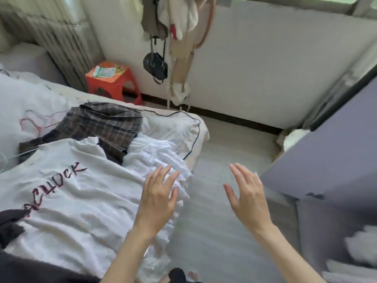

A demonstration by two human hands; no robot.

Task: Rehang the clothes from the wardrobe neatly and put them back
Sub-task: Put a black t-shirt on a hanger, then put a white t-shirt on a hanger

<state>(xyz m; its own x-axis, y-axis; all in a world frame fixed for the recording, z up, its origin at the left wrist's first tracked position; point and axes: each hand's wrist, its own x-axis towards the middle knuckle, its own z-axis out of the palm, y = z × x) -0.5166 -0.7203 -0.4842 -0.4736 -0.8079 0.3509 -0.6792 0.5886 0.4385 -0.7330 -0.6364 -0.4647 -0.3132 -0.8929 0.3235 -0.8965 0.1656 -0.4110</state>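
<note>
White T-shirt with dark red embroidered lettering [67, 193] lies flat on bed [193, 127], collar toward upper left. Left hand [158, 198], right hand [247, 198]: fingers spread, holding nothing.

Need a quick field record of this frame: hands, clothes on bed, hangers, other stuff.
left hand: open, fingers spread, over the white ruffled garment at the bed edge
right hand: open, over the floor, holding nothing
on bed: white lettered shirt, plaid skirt
hangers: red wire hanger lying on the bedding
other: red stool, black bag hanging by the wall
</note>
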